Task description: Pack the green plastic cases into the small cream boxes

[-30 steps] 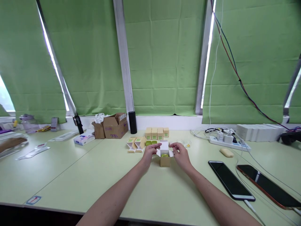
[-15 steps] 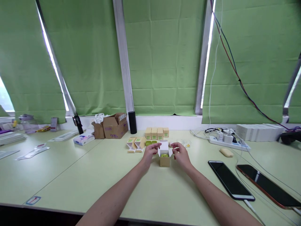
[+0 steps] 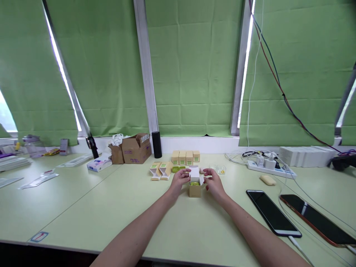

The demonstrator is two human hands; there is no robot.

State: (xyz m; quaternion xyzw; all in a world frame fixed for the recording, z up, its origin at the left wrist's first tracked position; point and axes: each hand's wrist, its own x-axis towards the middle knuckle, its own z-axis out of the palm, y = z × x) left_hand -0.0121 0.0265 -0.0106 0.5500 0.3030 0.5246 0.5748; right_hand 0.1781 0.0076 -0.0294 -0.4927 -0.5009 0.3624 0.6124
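Carton, small and tan, upright on the pale table, between the two hands. Already holds a yellow-green item, set down inside. Not yet shut: white lid raised at the back, white side flap angled out on the right. Left hand close in at the left edge of the lid, fingers bent and narrow; right hand beside the flap, thumb and forefinger nearly together. Too small at this range to tell pinching from mere touching, for either one.

Farther back, apparently finished: four closed boxes, standing close together. Apparently unfinished: two open boxes to the left, flaps spread, with green containers just beside, outside any box. Near the right hand, on the far side, clear pieces. By judgement, filling done here, only closing left; elsewhere, two more to fill and close.
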